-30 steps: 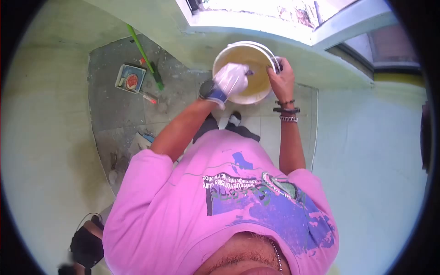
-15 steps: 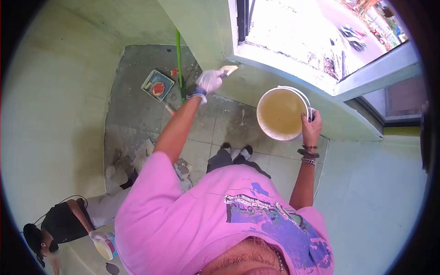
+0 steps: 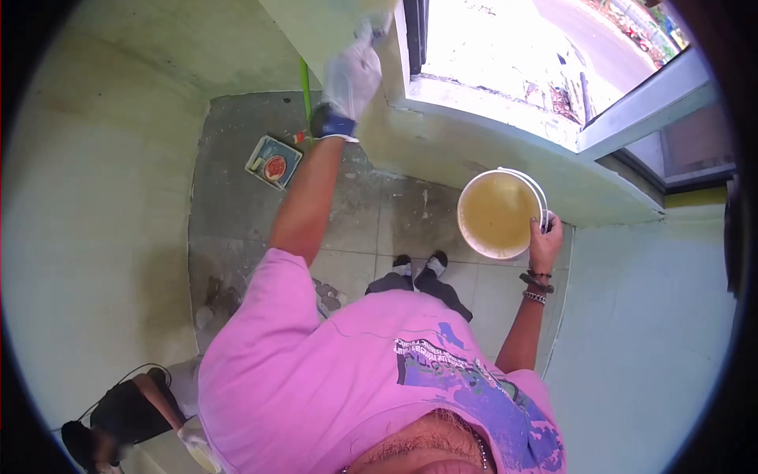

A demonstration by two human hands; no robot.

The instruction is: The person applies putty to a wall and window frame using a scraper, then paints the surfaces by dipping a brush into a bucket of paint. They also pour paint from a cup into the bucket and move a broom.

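Note:
My left hand (image 3: 353,75), in a white glove, is closed around a brush (image 3: 377,30) blurred by motion. The brush is up against or very near the pale green wall beside the window frame; contact is unclear. My right hand (image 3: 545,243), bare, grips the side of a white bucket (image 3: 499,215) near its handle, below the window ledge. Yellowish-brown liquid is inside the bucket, whose opening faces me.
A paint tray (image 3: 273,163) lies on the floor (image 3: 347,207) near a green pole (image 3: 305,91). Debris (image 3: 328,296) is beside my left arm. At lower left a co-worker in black (image 3: 134,411) bends over. The open window (image 3: 489,71) shows a road outside.
My left hand has moved up with the brush, from below the window corner to the wall beside the frame. The bucket appears slightly lower and farther right. The co-worker's container is now mostly hidden.

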